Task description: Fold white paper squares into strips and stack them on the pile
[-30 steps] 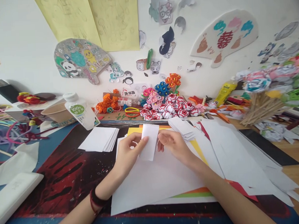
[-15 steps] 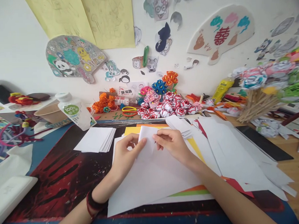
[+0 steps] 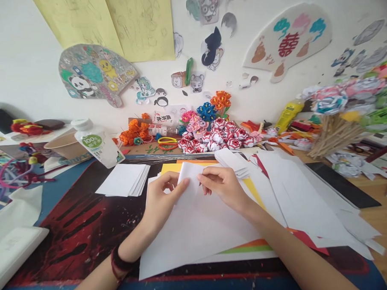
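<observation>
A small piece of folded white paper [image 3: 191, 179] is held up between my two hands, above a large white sheet [image 3: 204, 234]. My left hand [image 3: 163, 195] pinches its left side, with the thumb lying across the front. On the right edge, my right hand [image 3: 222, 184] grips the paper between thumb and fingertips. Colored sheets in yellow [image 3: 255, 193], orange and green show from under the large sheet. Left of my hands lies a stack of white paper pieces [image 3: 124, 180]. Another small stack of folded white paper [image 3: 231, 162] sits just behind my right hand.
Larger white sheets [image 3: 298, 196] overlap on the right, partly over a black flat panel [image 3: 342, 185]. At the back stand red-and-white paper flowers [image 3: 227, 137], a white bottle [image 3: 97, 142] and a yellow bottle [image 3: 288, 115]. A white case [image 3: 18, 255] lies at the left edge.
Very little differs. Both hands keep their hold on the folded paper, which seems tilted slightly to the left; the camera view has shifted a little.
</observation>
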Available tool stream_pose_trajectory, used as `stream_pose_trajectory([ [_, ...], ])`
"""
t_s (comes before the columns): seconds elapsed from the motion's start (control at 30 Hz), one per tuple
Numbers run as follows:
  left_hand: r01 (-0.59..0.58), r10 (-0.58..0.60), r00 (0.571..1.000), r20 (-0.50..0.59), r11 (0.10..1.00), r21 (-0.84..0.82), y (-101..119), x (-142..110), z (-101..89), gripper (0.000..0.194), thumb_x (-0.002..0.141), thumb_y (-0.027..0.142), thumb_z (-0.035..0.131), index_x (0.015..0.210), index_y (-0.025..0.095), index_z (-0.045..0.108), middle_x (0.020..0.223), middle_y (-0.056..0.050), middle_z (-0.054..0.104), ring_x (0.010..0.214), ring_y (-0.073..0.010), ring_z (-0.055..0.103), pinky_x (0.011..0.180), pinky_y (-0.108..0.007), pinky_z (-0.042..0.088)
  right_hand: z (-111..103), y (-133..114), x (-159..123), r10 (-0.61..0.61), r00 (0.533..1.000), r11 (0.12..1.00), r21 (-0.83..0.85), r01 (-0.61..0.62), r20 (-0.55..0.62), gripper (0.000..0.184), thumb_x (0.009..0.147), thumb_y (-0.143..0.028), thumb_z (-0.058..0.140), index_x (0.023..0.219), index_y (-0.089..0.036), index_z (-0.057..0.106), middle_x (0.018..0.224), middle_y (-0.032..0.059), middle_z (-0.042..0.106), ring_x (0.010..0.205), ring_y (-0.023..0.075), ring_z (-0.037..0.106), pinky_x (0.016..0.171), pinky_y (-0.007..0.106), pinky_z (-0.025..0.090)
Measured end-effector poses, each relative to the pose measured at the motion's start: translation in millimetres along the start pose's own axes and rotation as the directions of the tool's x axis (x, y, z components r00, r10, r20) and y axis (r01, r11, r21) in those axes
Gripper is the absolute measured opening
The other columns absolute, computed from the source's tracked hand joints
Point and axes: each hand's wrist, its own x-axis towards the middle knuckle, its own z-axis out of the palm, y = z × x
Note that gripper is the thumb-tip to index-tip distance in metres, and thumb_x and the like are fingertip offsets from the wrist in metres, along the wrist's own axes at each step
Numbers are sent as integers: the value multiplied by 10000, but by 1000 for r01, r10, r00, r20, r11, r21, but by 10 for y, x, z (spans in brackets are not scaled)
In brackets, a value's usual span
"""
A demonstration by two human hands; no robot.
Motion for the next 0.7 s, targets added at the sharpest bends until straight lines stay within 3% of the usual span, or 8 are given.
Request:
stream_pose_trajectory([
  [0.43, 1, -1, 1000, -14, 1000, 2, 15, -7, 5, 261, 801, 436, 657, 802, 177, 688, 769, -39, 675, 643, -144, 565, 537, -243, 410, -3, -41, -4, -3, 1000, 1000, -13, 3, 4, 313, 872, -386, 594, 646, -169, 581, 584, 9, 577, 558, 129, 540, 572, 262, 462],
  [0.7, -14, 15, 998, 66, 1000, -17, 19, 45, -38, 236, 828, 409, 631, 855, 184, 700, 881, -56, 702, 789, -175, 611, 666, -254, 456, -14, -43, -8, -10, 1000, 999, -41, 11, 28, 278, 880, -335, 587, 670, -157, 626, 592, 8, 582, 555, 118, 545, 564, 245, 455],
])
